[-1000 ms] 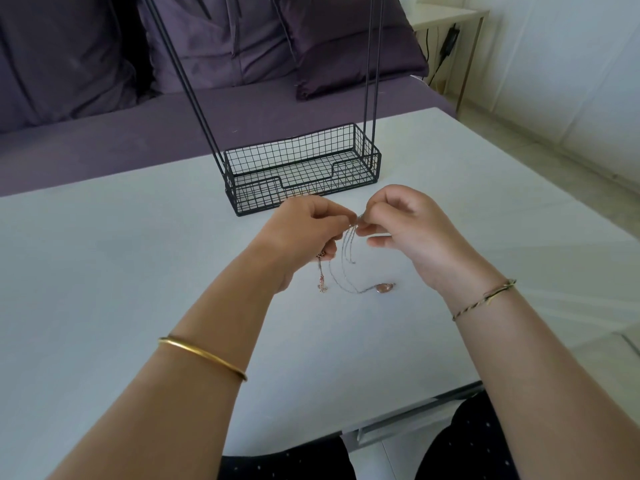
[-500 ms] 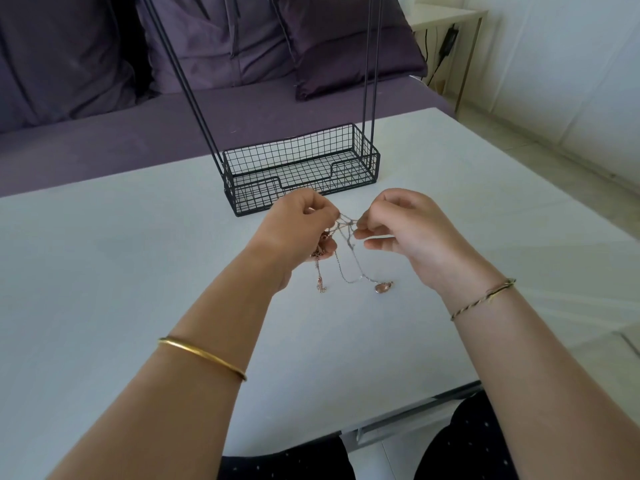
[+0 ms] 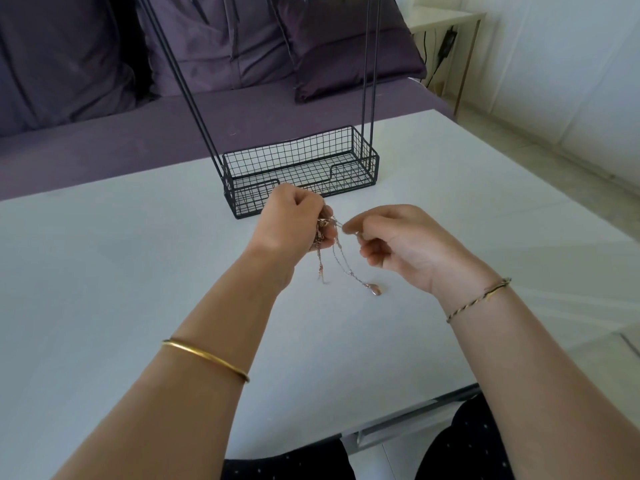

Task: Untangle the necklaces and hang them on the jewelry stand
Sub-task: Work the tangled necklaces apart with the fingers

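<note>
A bunch of thin tangled necklaces (image 3: 337, 258) hangs between my hands just above the white table (image 3: 121, 271). My left hand (image 3: 292, 225) grips the bunched chains in its curled fingers. My right hand (image 3: 398, 242) pinches one strand close to the left hand's fingertips. A teardrop pendant (image 3: 375, 289) rests on the table below, and a second strand with a small charm (image 3: 321, 271) dangles under the left hand. The black wire jewelry stand (image 3: 301, 174) sits just behind my hands; its basket base and upright rods show, its top is out of view.
A purple sofa (image 3: 121, 140) with cushions runs along the far edge of the table. A small side table (image 3: 450, 22) with a cable stands at the back right. The table's near edge lies above my lap.
My hands have drawn a little apart. The left hand rose toward the stand's base with the bunched chains, and the strand between the hands is pulled out longer.
</note>
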The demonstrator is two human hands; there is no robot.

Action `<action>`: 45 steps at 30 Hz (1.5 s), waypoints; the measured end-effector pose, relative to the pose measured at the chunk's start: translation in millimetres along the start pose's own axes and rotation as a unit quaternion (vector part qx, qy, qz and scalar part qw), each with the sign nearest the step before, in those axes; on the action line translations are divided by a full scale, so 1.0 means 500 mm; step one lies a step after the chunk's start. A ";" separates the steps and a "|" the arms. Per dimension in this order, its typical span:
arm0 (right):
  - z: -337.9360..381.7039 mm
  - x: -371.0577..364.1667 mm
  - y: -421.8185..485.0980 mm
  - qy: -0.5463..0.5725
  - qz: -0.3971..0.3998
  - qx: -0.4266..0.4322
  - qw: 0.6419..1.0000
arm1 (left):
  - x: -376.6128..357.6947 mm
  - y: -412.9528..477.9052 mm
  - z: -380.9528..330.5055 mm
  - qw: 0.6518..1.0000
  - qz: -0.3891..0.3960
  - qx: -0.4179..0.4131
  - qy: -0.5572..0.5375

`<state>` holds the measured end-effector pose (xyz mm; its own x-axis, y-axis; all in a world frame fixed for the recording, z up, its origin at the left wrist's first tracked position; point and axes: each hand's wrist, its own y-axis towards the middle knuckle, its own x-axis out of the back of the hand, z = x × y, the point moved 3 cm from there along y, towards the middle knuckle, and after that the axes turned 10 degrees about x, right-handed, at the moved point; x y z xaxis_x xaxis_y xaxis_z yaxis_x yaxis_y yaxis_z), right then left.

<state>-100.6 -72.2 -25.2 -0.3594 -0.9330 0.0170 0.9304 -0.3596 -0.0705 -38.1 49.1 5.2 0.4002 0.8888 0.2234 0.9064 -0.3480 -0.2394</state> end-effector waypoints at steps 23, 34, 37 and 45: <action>-0.007 -0.017 -0.012 0.215 0.048 -0.111 0.969 | -0.002 0.002 0.002 1.000 -0.022 -0.006 0.002; -0.001 -0.008 -0.010 0.398 -0.023 -0.063 0.915 | -0.009 -0.001 0.004 0.999 -0.025 -0.012 0.036; -0.002 -0.006 -0.007 0.416 -0.052 -0.072 0.905 | -0.008 -0.002 0.005 0.999 -0.023 -0.012 0.035; -0.003 -0.009 0.001 0.429 -0.074 -0.074 0.897 | -0.015 -0.005 0.003 0.999 -0.015 -0.012 0.041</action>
<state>-98.4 -68.2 -26.9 -0.4606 -0.5014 -0.7325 0.8708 -0.4153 -0.2632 -43.5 43.7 2.7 0.3807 0.8722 0.3072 0.9212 -0.3287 -0.2085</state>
